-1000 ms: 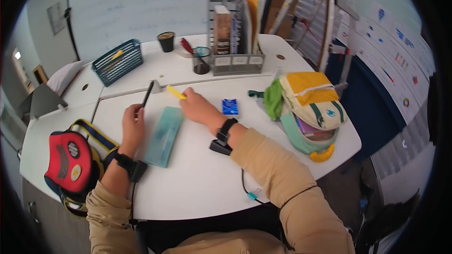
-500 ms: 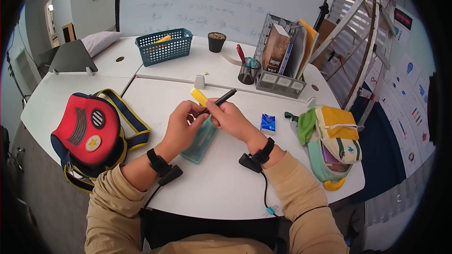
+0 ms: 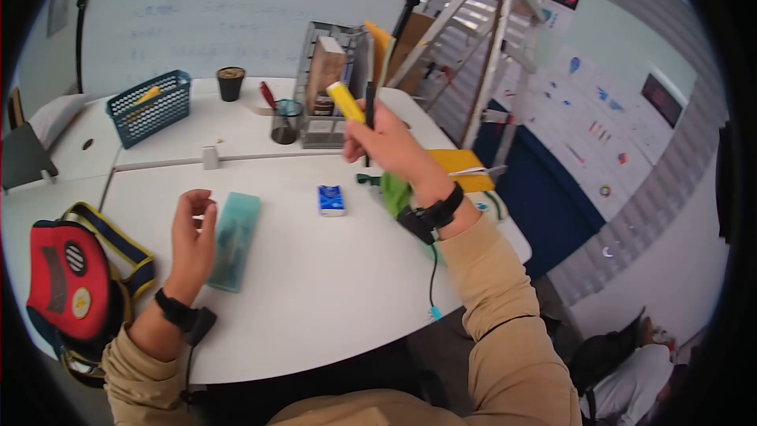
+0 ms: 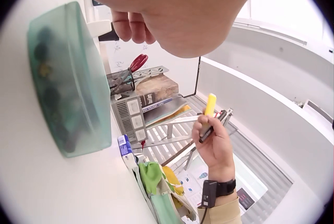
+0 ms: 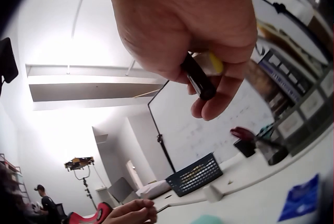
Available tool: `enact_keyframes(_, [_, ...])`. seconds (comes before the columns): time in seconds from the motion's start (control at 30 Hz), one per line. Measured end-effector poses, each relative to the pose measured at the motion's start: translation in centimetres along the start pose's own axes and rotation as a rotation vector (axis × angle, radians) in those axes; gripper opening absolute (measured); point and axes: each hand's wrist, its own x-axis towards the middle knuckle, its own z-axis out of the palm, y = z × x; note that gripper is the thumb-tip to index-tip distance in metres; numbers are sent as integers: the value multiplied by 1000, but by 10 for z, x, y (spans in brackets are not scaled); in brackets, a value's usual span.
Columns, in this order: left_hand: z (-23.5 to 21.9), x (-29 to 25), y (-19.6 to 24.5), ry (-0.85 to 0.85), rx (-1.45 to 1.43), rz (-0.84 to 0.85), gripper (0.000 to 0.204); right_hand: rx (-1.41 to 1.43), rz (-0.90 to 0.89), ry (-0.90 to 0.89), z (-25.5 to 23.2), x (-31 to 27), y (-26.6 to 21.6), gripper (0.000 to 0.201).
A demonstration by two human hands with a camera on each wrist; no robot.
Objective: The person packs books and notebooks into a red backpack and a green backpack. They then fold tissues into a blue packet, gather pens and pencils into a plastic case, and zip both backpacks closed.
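In the head view, my right hand [image 3: 398,146] is raised over the table's right side, in front of the file rack. It grips a yellow highlighter [image 3: 345,102] and a black marker [image 3: 370,102] together. The marker's dark end [image 5: 202,86] pokes out below the palm in the right wrist view. My left hand [image 3: 192,241], empty with its fingers loosely bent, hovers at the left edge of a translucent teal pencil case [image 3: 234,244]. Dark shapes show through the case's wall in the left wrist view. A small blue-and-white packet [image 3: 331,200] lies between the hands.
Along the back stand a blue basket [image 3: 150,120], a potted plant [image 3: 230,88], a mesh pen cup [image 3: 285,128] and a file rack [image 3: 323,142] with books. A red backpack [image 3: 67,276] sits at left; a yellow-and-green backpack [image 3: 461,162] is partly hidden behind my right arm.
The marker has passed from my left hand to my right, beside the highlighter. The hands, together half a second ago, have parted: right hand rightward and up, left hand leftward. The head view has turned right.
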Motion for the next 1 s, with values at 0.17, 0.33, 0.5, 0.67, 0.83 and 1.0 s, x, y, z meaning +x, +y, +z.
enact_keyframes(0.17, [4, -2, -4, -3, -29, 21, 26, -971, 77, 38, -128, -60, -23, 37])
enact_keyframes(0.33, [5, -3, -3, -5, -1, 9, 26, -1251, 185, -111, -200, -117, 11, 26])
enact_keyframes(0.5, [6, -4, -5, -9, 2, 23, 27, -1336, 51, -153, -237, -149, 65, 33])
enact_keyframes(0.67, [6, -3, -5, 2, -10, 18, 28, -1548, 198, 19, -213, -145, 60, 37])
enact_keyframes(0.83, [4, 0, -8, 19, -11, 17, 29, -1710, 252, 93, -208, -129, 72, 31])
enact_keyframes(1.0, [4, 0, -7, 12, -5, 13, 31, -1757, 252, 23, -210, -108, 94, 29])
